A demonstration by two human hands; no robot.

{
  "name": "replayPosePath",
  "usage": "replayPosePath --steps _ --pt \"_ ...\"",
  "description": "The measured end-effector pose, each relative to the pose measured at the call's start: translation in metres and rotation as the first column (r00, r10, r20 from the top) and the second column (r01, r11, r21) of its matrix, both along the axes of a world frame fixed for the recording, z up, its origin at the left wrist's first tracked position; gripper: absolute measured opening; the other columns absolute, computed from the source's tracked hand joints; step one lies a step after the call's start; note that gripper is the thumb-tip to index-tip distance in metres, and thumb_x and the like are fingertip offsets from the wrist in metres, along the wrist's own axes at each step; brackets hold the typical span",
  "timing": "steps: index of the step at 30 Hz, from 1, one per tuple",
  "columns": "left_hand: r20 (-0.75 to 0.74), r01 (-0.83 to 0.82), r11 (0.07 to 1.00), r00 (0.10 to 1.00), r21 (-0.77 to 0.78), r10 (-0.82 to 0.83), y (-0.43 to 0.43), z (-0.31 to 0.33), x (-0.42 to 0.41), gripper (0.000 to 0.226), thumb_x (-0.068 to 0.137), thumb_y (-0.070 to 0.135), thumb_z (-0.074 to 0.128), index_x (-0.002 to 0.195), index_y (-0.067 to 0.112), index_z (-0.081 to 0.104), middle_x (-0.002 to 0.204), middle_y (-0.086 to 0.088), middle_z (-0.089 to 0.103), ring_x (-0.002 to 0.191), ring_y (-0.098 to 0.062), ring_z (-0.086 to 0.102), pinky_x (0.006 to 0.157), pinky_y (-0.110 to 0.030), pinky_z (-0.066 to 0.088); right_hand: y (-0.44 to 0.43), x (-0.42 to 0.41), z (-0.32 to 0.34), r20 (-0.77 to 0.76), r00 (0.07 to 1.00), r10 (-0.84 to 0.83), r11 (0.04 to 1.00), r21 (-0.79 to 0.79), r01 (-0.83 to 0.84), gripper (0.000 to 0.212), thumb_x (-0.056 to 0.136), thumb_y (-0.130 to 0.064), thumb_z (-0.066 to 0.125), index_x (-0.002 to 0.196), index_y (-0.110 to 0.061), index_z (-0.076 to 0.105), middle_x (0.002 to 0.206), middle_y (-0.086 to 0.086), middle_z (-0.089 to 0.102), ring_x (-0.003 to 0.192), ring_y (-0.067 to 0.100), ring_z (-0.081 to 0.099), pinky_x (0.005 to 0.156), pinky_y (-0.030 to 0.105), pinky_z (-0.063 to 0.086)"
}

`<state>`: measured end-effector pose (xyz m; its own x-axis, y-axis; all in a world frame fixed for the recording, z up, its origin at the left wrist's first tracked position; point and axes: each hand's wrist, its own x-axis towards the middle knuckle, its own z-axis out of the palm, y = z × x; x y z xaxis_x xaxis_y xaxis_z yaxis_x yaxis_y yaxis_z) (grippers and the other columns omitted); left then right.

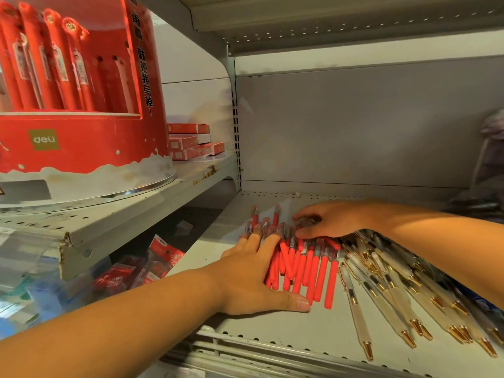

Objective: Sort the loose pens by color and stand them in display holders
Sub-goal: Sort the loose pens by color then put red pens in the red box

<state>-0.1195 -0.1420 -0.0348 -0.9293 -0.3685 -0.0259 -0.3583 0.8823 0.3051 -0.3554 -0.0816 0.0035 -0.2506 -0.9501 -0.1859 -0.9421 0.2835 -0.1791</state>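
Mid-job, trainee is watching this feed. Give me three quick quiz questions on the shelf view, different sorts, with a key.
1. True or false: the left hand rests with straight fingers on the red pens.
2. What lies just right of the red pens? A) blue pens B) clear pens with gold tips C) green markers
3. Fill in: the red display holder stands on a shelf ____ than the one under the pens.
Key: 1 true; 2 B; 3 higher.

Grey metal store shelving all round: a plain back panel (354, 126) at one o'clock, a slotted upright (236, 132) at twelve, a perforated shelf (272, 331) at six, a chipped, rust-spotted shelf (163, 192) at nine. Dim, warm light.
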Motion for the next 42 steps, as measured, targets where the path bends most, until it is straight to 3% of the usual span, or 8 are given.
replayPosePath --steps 7,10,18,20,27,31,36,42 --pt "-0.024 0.023 0.995 0.999 -0.098 -0.025 -0.005 0.0 -0.009 0.103 0.066 0.09 0.051 0.147 0.046 0.007 0.152 0.004 0.03 0.134 -0.024 0.041 0.111 -0.052 0.038 0.004 0.028 -0.006 -0.126 0.992 -0.028 0.99 -0.142 0.01 0.062 0.082 -0.074 0.05 0.121 -0.026 0.055 0.11 -0.004 0.051 0.098 0.013 0.055 0.084 0.03 0.05" --pt "-0.044 0.014 0.996 0.999 -0.088 -0.018 -0.009 -0.001 -0.011 0.102 0.067 0.089 0.052 0.148 0.045 0.008 0.149 0.005 0.033 0.131 -0.023 0.043 0.11 -0.05 0.04 0.004 0.039 -0.003 -0.05 0.999 0.016 0.981 -0.194 -0.026 0.031 0.091 -0.059 0.054 0.098 -0.03 0.061 0.097 -0.007 0.06 0.083 0.006 0.056 0.068 0.021 0.045" --pt "-0.173 -0.164 0.985 0.97 0.052 0.17 -0.011 0.008 -0.024 0.063 0.079 0.08 0.045 0.108 0.025 0.054 0.103 -0.007 0.067 0.094 -0.032 0.066 0.087 -0.045 0.055 0.027 0.039 0.025 -0.158 0.977 -0.142 0.987 -0.103 0.127 0.036 0.086 -0.023 0.065 0.119 -0.009 0.062 0.112 0.018 0.064 0.1 0.031 0.064 0.078 0.044 0.054" --pt "-0.191 -0.27 0.963 0.945 -0.005 0.264 -0.015 0.011 -0.032 0.046 0.086 0.067 0.051 0.091 0.021 0.055 0.095 -0.008 0.067 0.093 -0.033 0.064 0.085 -0.041 0.054 0.032 0.042 0.023 -0.176 0.971 -0.161 0.987 -0.052 0.154 0.03 0.086 -0.016 0.065 0.116 -0.011 0.063 0.107 0.016 0.065 0.097 0.028 0.065 0.07 0.033 0.053" --pt "-0.125 -0.415 0.902 0.895 0.116 0.428 -0.03 0.02 -0.044 0.051 0.082 0.057 0.065 0.114 0.018 0.057 0.117 -0.01 0.062 0.106 -0.03 0.059 0.088 -0.034 0.049 0.035 0.041 0.015 -0.222 0.941 -0.255 0.967 -0.083 0.242 0.02 0.088 -0.006 0.059 0.108 -0.009 0.06 0.094 0.006 0.06 0.072 0.015 0.054 0.051 0.021 0.039" --pt "-0.18 -0.402 0.883 0.876 0.243 0.448 -0.037 0.023 -0.043 0.037 0.089 0.05 0.06 0.103 0.016 0.058 0.111 -0.01 0.063 0.1 -0.027 0.059 0.078 -0.03 0.045 0.029 0.041 0.024 0.068 0.957 -0.281 0.912 -0.291 0.289 0.005 0.083 -0.01 0.066 0.088 -0.009 0.067 0.076 0.001 0.065 0.061 0.011 0.06 0.053 0.02 0.048" --pt "-0.208 -0.362 0.859 0.867 0.362 0.453 -0.034 0.022 -0.04 0.034 0.083 0.052 0.064 0.093 0.019 0.063 0.105 -0.008 0.066 0.096 -0.025 0.062 0.083 -0.035 0.051 0.018 0.06 0.015 0.549 0.804 -0.229 0.923 -0.141 0.359 0.008 0.087 -0.01 0.071 0.092 -0.004 0.069 0.072 0.005 0.073 0.062 0.01 0.069 0.07 0.026 0.061" --pt "-0.106 -0.381 0.884 0.901 0.272 0.421 -0.02 0.019 -0.039 0.067 0.059 0.081 0.066 0.102 0.03 0.061 0.123 -0.004 0.062 0.116 -0.029 0.056 0.1 -0.041 0.045 0.0 0.047 0.023 0.491 0.824 -0.283 0.912 -0.128 0.389 0.012 0.095 -0.016 0.059 0.091 -0.006 0.065 0.063 0.004 0.067 0.048 0.01 0.059 0.041 0.018 0.047"
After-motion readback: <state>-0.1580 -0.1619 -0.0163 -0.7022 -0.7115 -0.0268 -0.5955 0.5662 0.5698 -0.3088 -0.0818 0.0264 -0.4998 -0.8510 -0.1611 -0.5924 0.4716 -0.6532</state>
